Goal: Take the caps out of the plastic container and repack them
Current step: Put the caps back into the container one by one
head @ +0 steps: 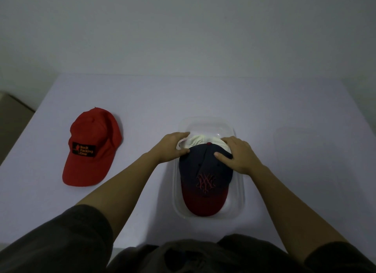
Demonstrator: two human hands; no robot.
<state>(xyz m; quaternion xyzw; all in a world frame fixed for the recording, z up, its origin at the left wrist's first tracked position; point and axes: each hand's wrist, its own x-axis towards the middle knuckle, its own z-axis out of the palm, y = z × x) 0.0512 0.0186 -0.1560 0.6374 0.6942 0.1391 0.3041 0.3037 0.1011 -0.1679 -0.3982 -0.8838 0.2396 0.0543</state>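
Pale counter (142,101) with three things on it

A red cap (91,148) lies at the left, brim toward the near edge. A clear plastic container (240,193) sits mid-counter, and a faint clear lid (305,150) lies flat to its right, apart from it.

This is a dim, sparsely furnished indoor room; whether it is a home, an office or a studio cannot be told. A smooth, pale lilac-grey tabletop (142,97) has its far edge against a plain whitish painted wall (183,28). At the far left, below the tabletop's level, a corner of a brown cardboard-like box (12,114) shows. The light is low and even.
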